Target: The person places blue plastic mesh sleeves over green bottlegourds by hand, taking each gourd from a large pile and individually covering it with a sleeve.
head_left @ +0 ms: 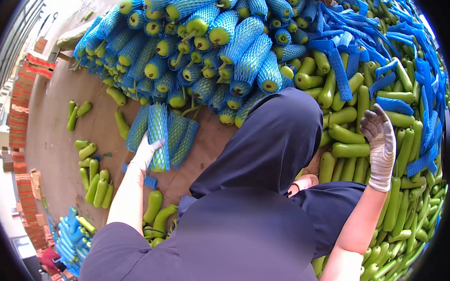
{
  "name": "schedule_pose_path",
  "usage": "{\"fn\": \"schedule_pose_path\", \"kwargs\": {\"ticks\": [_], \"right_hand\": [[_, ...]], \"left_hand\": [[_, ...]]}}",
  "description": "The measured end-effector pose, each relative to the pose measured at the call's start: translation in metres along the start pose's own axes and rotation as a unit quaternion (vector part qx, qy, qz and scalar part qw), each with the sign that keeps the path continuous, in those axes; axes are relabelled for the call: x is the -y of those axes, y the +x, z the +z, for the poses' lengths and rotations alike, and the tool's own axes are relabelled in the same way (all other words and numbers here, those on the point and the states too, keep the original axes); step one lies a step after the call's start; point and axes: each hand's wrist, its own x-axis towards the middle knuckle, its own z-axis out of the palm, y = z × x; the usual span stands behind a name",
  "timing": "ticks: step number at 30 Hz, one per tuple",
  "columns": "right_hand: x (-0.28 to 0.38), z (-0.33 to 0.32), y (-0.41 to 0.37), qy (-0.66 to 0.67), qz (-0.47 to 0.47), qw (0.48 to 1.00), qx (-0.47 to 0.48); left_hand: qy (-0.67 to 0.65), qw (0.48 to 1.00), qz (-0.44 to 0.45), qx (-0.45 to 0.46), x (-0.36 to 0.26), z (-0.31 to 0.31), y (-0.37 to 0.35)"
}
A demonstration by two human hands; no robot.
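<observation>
My left hand, in a pale glove, is closed around a green gourd in a blue net sleeve. More sleeved gourds lie right beside it on the brown ground. On the other side, my right hand, in a striped grey-white glove, is raised with its fingers stretched out and nothing in it. It is over a big pile of bare green gourds. Close to its fingertips, a loose blue net sleeve rests on the pile.
A tall stack of sleeved gourds stands ahead. Many loose blue net sleeves cover the pile at right. Several bare gourds lie on the ground at left. Cardboard boxes line the far left. A second heap of blue-sleeved gourds is at lower left.
</observation>
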Motion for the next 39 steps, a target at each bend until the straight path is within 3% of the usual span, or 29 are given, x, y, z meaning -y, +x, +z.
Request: {"fn": "schedule_pose_path", "kwargs": {"ticks": [2, 3, 5, 7, 11, 14, 15, 17, 18, 19, 20, 21, 23, 26, 28, 29, 31, 33, 35, 37, 38, 39], "right_hand": [[-0.007, 0.002, -0.003, -0.055, 0.040, 0.997, -0.034], [-0.010, 0.002, -0.004, -0.051, 0.058, 0.996, -0.046], [-0.021, 0.001, -0.007, -0.063, 0.101, 0.991, -0.063], [-0.032, 0.000, -0.009, -0.093, 0.140, 0.981, -0.098], [-0.054, -0.010, -0.005, -0.115, 0.189, 0.972, -0.076], [-0.059, 0.004, -0.012, -0.217, 0.221, 0.949, -0.054], [-0.058, 0.010, -0.014, -0.334, 0.212, 0.918, -0.028], [-0.046, 0.029, -0.019, -0.443, 0.196, 0.875, 0.029], [-0.046, 0.026, -0.021, -0.505, 0.179, 0.842, 0.064], [-0.048, 0.018, -0.022, -0.564, 0.170, 0.802, 0.095], [-0.044, 0.016, -0.025, -0.564, 0.162, 0.805, 0.084], [-0.034, 0.011, -0.025, -0.567, 0.149, 0.807, 0.075], [-0.011, 0.000, -0.019, -0.533, 0.142, 0.831, 0.072], [-0.005, -0.026, -0.015, -0.400, 0.131, 0.903, -0.091], [0.006, -0.032, -0.010, -0.352, 0.095, 0.914, -0.177], [0.007, -0.037, -0.008, -0.335, 0.065, 0.918, -0.201], [-0.001, -0.044, -0.001, -0.221, 0.020, 0.955, -0.198], [-0.013, -0.057, 0.014, -0.341, 0.030, 0.918, -0.200], [-0.047, -0.087, 0.034, -0.317, 0.023, 0.929, -0.191], [-0.075, -0.122, 0.056, -0.325, -0.006, 0.925, -0.196], [-0.063, -0.127, 0.059, -0.351, 0.063, 0.913, -0.197], [-0.051, -0.125, 0.063, -0.459, 0.089, 0.856, -0.219]], "left_hand": [[0.304, 0.948, 0.048, -0.080, 0.005, -0.011, 0.005], [0.300, 0.949, 0.050, -0.082, 0.001, -0.013, 0.008], [0.597, 0.796, -0.028, -0.092, -0.036, -0.002, 0.002], [0.612, 0.784, -0.046, -0.088, -0.037, 0.000, 0.006], [0.601, 0.787, -0.007, -0.140, -0.008, 0.003, 0.020], [0.617, 0.773, -0.001, -0.146, 0.000, 0.006, 0.019], [0.612, 0.775, 0.001, -0.154, 0.003, 0.003, 0.019], [0.593, 0.793, 0.001, -0.144, 0.001, 0.005, 0.027], [0.604, 0.780, 0.076, -0.148, 0.028, -0.011, 0.040], [0.629, 0.760, 0.051, -0.154, 0.028, -0.012, 0.045], [0.688, 0.712, -0.052, -0.131, -0.032, 0.022, 0.027], [0.710, 0.683, -0.048, -0.165, -0.047, 0.039, 0.028], [0.691, 0.679, 0.097, -0.228, -0.061, 0.049, 0.058], [0.552, 0.670, 0.423, -0.259, -0.161, 0.125, 0.074], [0.374, 0.672, 0.608, -0.198, -0.242, 0.210, 0.038], [0.277, 0.672, 0.671, -0.145, -0.273, 0.250, 0.015], [0.202, 0.625, 0.749, -0.089, -0.316, 0.322, -0.026], [0.137, 0.579, 0.804, 0.012, -0.344, 0.384, -0.067], [0.113, 0.534, 0.811, 0.209, -0.356, 0.438, -0.076], [0.186, 0.556, 0.715, 0.380, -0.341, 0.481, -0.073], [0.238, 0.586, 0.650, 0.422, -0.315, 0.498, -0.050], [0.290, 0.610, 0.576, 0.460, -0.291, 0.506, -0.032]]}}
